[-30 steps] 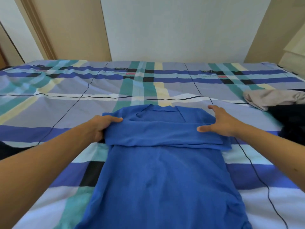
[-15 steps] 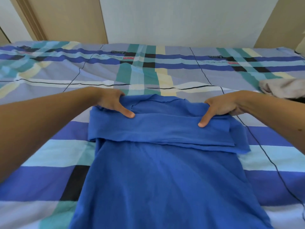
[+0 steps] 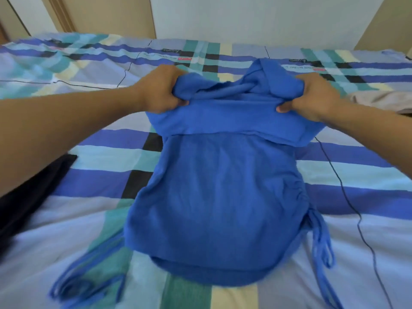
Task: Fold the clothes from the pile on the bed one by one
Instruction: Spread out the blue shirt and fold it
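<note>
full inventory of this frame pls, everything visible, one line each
blue garment: 1, blue, centre of the bed, far end folded over and lifted off the bed, drawstrings trailing at both near corners
bed cover: 1, plaid in blue, teal, white, cream and black, spread under everything
beige cloth: 1, beige, right edge, beyond the right forearm
dark cloth: 1, black, left edge, below the left forearm
wall: 1, pale, behind the bed, tan panels on either side
left hand: 1, fist closed on the garment's far left corner
right hand: 1, fist closed on the garment's far right corner
</note>
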Action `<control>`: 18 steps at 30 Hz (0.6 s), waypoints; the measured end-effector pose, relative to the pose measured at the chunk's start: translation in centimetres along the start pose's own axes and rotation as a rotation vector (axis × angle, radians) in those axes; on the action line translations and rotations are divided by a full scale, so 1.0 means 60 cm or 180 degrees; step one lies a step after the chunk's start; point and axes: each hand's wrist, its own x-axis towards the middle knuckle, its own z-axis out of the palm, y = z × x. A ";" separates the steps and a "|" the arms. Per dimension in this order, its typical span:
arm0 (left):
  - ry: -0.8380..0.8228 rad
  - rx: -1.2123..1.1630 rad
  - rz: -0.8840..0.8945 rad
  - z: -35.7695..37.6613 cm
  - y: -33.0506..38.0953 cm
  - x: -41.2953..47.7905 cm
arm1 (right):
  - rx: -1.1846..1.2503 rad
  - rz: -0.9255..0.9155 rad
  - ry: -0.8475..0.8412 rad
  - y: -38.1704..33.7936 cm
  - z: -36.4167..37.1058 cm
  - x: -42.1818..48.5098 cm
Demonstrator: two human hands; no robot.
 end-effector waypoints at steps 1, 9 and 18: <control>0.0044 -0.0096 0.0129 -0.011 0.009 -0.033 | 0.0072 -0.0091 0.0046 -0.003 -0.007 -0.027; -0.1730 0.0401 0.0813 -0.016 0.056 -0.299 | -0.0765 -0.0858 -0.1889 0.016 -0.014 -0.326; -0.0631 -0.0425 -0.0563 0.004 0.067 -0.251 | -0.0049 -0.0090 -0.0733 0.005 -0.010 -0.269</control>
